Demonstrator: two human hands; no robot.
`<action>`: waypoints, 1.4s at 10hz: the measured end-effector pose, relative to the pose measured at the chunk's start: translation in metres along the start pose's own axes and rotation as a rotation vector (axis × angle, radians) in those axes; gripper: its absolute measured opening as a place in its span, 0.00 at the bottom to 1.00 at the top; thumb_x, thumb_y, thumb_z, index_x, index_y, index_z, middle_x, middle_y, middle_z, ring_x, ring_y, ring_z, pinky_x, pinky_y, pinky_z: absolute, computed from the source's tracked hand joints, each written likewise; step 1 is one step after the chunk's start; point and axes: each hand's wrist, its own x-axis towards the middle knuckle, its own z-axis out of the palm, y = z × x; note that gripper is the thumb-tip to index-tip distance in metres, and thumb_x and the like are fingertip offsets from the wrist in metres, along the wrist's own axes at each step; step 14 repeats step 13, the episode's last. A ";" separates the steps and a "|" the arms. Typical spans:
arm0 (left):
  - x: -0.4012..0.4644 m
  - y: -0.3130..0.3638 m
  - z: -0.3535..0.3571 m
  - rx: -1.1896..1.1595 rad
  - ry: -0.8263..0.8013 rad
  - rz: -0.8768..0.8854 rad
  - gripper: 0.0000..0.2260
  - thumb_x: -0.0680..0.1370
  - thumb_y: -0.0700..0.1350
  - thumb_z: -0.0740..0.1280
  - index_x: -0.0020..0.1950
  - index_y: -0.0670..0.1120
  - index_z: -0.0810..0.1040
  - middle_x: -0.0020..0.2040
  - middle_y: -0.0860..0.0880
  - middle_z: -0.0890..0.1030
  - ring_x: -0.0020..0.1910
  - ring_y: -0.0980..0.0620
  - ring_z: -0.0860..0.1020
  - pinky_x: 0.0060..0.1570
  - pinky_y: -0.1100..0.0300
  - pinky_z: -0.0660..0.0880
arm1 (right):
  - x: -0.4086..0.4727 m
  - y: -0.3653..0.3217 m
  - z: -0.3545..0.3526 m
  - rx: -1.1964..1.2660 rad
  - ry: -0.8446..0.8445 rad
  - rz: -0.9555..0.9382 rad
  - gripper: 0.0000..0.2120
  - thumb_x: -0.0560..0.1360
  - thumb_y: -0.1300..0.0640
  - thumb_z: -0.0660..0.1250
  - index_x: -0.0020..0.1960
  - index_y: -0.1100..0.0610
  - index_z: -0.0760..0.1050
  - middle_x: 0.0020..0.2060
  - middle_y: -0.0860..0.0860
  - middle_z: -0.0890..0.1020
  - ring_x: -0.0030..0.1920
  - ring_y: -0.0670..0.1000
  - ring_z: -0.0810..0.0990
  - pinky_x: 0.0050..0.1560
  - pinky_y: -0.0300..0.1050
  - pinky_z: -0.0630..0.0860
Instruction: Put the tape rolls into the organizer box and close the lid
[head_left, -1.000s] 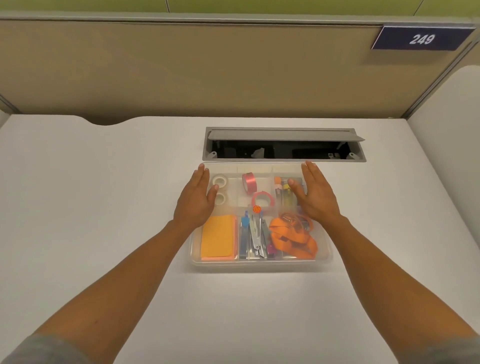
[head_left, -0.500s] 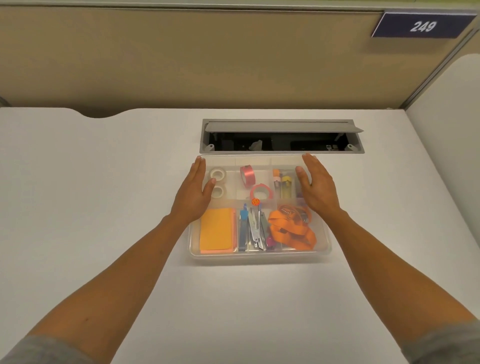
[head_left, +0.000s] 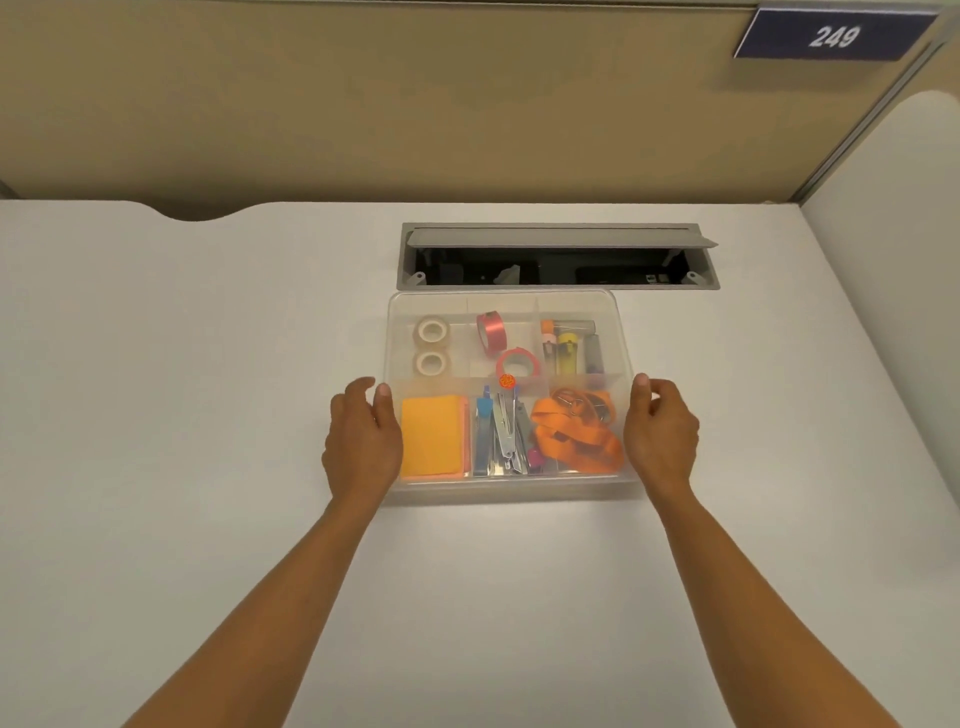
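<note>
My left hand (head_left: 362, 441) and right hand (head_left: 661, 434) are now curling loosely against the short sides of the box (head_left: 511, 491), having slid off the lid (head_left: 501, 306) they were flat on earlier. I'm seeing the lid lying over the tape rolls (head_left: 431, 345) inside, on the table (head_left: 182, 415).

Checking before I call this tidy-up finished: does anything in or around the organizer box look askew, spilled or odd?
Nothing stands out. The organizer box sits flat on the desk with its clear lid seemingly on, white tape rolls and pink tape rolls inside their compartments. The left hand and right hand flank its sides.
</note>
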 end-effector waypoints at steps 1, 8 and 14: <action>-0.010 -0.003 0.007 -0.028 -0.008 -0.015 0.16 0.82 0.54 0.50 0.58 0.48 0.72 0.48 0.48 0.78 0.47 0.43 0.77 0.44 0.53 0.68 | -0.003 0.001 0.001 0.031 -0.018 0.023 0.23 0.80 0.42 0.50 0.44 0.58 0.75 0.37 0.52 0.78 0.41 0.57 0.75 0.41 0.49 0.67; -0.010 -0.006 0.010 -0.374 -0.078 -0.148 0.17 0.82 0.56 0.52 0.65 0.53 0.71 0.54 0.51 0.77 0.47 0.52 0.75 0.47 0.57 0.71 | 0.005 0.002 0.004 0.159 -0.082 0.026 0.23 0.79 0.43 0.54 0.41 0.57 0.79 0.32 0.51 0.79 0.36 0.53 0.77 0.38 0.47 0.70; -0.007 -0.001 -0.024 -0.093 -0.110 -0.087 0.24 0.79 0.62 0.53 0.65 0.47 0.72 0.58 0.43 0.78 0.56 0.41 0.77 0.54 0.48 0.73 | -0.006 -0.019 -0.015 -0.141 0.057 -0.102 0.21 0.80 0.45 0.54 0.61 0.59 0.72 0.56 0.60 0.79 0.56 0.62 0.75 0.53 0.56 0.71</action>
